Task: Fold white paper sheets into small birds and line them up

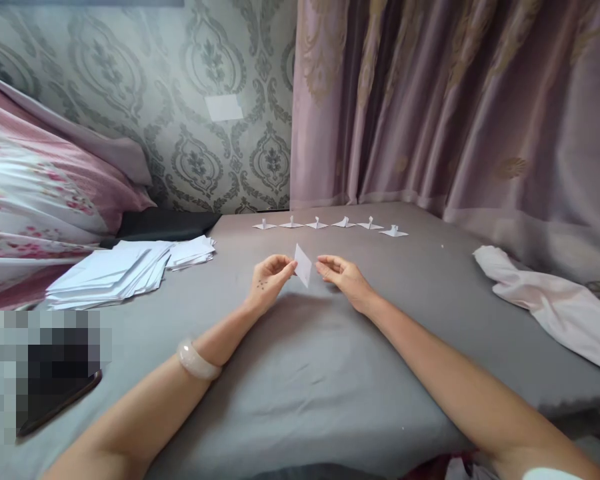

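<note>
A small folded white paper (303,265), roughly diamond-shaped, is held up above the grey sheet near the centre of the head view. My left hand (273,277) pinches its left edge between thumb and fingers. Just right of the paper is my right hand (343,275), its fingers bent and slightly apart, with a narrow gap between its fingertips and the paper. Several folded white paper birds (317,223) stand in a row on the sheet beyond both hands.
Stacks of white paper (113,273) lie at the left, by a black cloth (167,225). A dark flat object (63,393), partly pixelated, is at the lower left. A pale crumpled cloth (555,307) lies at the right. Curtains (405,100) and a patterned wall (180,87) bound the back.
</note>
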Demonstrator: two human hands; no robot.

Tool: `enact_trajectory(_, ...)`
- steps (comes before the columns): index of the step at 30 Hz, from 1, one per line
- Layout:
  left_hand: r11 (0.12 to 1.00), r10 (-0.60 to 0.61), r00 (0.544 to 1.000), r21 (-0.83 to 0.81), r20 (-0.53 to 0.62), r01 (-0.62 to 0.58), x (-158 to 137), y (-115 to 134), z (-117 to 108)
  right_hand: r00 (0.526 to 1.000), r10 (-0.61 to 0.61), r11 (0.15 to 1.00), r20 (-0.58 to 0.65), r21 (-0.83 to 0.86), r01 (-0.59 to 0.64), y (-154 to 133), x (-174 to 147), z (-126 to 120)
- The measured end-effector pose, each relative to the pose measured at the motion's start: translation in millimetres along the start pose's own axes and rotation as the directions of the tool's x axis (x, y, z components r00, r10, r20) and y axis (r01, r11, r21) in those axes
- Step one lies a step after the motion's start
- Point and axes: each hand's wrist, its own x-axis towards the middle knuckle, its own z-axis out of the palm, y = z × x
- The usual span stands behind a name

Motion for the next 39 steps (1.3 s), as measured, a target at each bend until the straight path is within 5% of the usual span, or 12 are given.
enact_trajectory(6, 0.993, 0.087, 0.991, -0.088, 0.102, -0.078, -10.5, 6.8, 10.1, 0.997, -0.076, 0.988, 0.033, 0.138, 0.070, -2.2, -13.8, 18.0)
enact_trajectory(13, 0.989, -0.005, 0.981, -0.141, 0.193, 0.032, -11.2, 1.3, 7.1, 0.987, -0.159, 0.985, 0.013, 0.063, 0.158, -1.5, -13.7, 15.2)
enact_trajectory(21, 0.989, -0.028, 1.000, -0.145, 0.006, 0.029, -8.1, 0.3, 6.2, 0.893, -0.419, 0.897, -0.161, -0.222, 0.381, 2.2, -11.5, 16.8)
enact_trajectory(31, 0.997, 0.000, 1.000, -0.078, 0.012, 0.001, -9.1, -0.8, 4.8, 0.874, -0.477, 0.850, -0.095, -0.303, 0.431, 4.8, -14.9, 20.4)
enact_trajectory(34, 0.995, -0.022, 0.999, -0.092, 0.043, 0.026, -9.7, -1.7, 4.7, 0.903, -0.419, 0.886, -0.095, -0.259, 0.384, 2.7, -14.9, 20.3)
enact_trajectory(39, 0.969, -0.074, 0.982, -0.222, 0.175, 0.113, -7.4, -3.2, 2.3, 0.985, -0.169, 0.984, -0.014, 0.055, 0.170, -3.1, -10.8, 12.5)
